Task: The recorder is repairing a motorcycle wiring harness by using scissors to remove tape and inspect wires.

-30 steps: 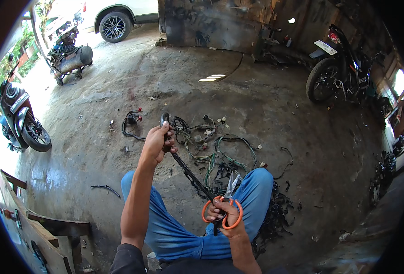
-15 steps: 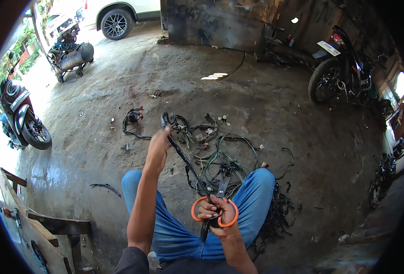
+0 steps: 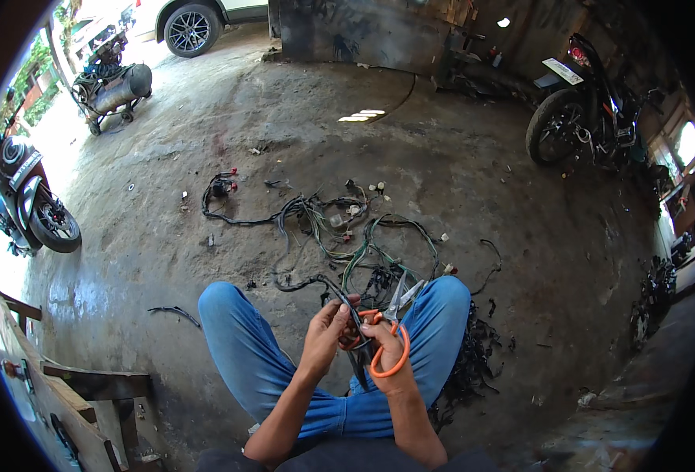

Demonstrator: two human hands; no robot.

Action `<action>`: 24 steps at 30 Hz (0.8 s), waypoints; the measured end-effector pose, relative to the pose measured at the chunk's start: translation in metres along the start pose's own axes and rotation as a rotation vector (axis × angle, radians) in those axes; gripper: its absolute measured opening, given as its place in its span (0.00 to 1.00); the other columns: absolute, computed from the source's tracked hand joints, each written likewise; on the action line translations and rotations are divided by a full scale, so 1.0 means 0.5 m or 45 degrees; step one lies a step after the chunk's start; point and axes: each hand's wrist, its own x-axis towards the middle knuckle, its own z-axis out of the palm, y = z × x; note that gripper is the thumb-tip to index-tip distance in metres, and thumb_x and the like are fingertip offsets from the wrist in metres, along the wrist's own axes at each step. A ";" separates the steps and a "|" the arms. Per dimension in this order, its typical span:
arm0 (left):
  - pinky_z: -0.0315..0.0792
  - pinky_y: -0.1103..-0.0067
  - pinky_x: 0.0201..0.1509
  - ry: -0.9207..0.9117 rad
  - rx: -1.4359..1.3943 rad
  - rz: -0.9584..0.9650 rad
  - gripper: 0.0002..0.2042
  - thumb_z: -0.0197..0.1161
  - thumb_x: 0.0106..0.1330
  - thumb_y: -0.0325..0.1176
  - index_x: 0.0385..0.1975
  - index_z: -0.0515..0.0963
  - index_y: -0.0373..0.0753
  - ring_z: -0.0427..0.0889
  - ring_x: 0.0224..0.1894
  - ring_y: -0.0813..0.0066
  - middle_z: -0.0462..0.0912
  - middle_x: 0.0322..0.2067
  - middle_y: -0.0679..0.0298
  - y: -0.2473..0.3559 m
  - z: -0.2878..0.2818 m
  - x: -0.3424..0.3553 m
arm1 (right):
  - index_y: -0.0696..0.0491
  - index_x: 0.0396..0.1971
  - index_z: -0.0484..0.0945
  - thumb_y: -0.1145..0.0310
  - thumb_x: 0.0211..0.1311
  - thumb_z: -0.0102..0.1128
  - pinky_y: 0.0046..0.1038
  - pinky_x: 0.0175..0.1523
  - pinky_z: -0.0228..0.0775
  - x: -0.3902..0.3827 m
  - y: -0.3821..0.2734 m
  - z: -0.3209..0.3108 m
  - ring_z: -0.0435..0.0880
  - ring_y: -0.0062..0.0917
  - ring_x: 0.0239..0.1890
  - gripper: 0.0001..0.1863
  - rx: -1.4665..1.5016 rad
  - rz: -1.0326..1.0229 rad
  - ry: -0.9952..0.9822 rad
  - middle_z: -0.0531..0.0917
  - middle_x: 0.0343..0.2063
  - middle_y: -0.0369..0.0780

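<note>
1. A motorcycle point(image 3: 29, 206) stands at the far left, a wooden frame point(image 3: 64, 385) below it.
2. The left hand point(image 3: 325, 334) has its fingers closed on a black cable point(image 3: 340, 299), between the knees.
3. The right hand point(image 3: 385, 340) grips orange scissors point(image 3: 387, 338), blades slightly open, touching the cable.
4. A wire tangle point(image 3: 347, 236) lies on the floor point(image 3: 481, 173) ahead.
5. Another motorcycle point(image 3: 583, 110) stands at the upper right.

Ahead of my hands: tangled green-and-black wire harness point(image 3: 347, 236) sprawls across the concrete floor point(image 3: 457, 157).
Sides: my blue-trousered knees point(image 3: 229, 315) hem me in.
Beyond wires: open floor.
</note>
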 end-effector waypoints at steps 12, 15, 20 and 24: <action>0.90 0.57 0.40 -0.049 -0.514 0.422 0.11 0.49 0.81 0.36 0.52 0.66 0.34 0.89 0.43 0.52 0.75 0.57 0.47 0.057 0.056 0.013 | 0.57 0.46 0.71 0.76 0.61 0.70 0.24 0.54 0.73 -0.064 -0.050 -0.010 0.79 0.19 0.47 0.18 -0.676 -0.419 -0.093 0.80 0.44 0.39; 0.89 0.59 0.43 -0.074 -0.434 0.421 0.11 0.48 0.82 0.36 0.52 0.66 0.35 0.88 0.41 0.57 0.75 0.56 0.50 0.060 0.054 0.008 | 0.57 0.45 0.71 0.76 0.60 0.71 0.25 0.57 0.72 -0.078 -0.046 -0.007 0.79 0.22 0.51 0.18 -0.544 -0.392 -0.031 0.81 0.46 0.40; 0.82 0.71 0.49 -0.128 -0.456 0.394 0.12 0.48 0.82 0.38 0.53 0.68 0.36 0.85 0.43 0.68 0.76 0.51 0.55 0.058 0.050 0.000 | 0.56 0.42 0.69 0.80 0.56 0.71 0.29 0.61 0.67 -0.076 -0.042 0.000 0.77 0.23 0.51 0.19 -0.771 -0.512 -0.088 0.79 0.43 0.40; 0.82 0.72 0.48 -0.073 -0.256 0.394 0.12 0.48 0.82 0.38 0.54 0.71 0.36 0.84 0.44 0.71 0.78 0.49 0.58 0.060 0.034 -0.001 | 0.55 0.42 0.68 0.83 0.54 0.69 0.29 0.62 0.65 -0.072 -0.037 0.006 0.76 0.23 0.51 0.20 -0.790 -0.637 -0.039 0.78 0.42 0.39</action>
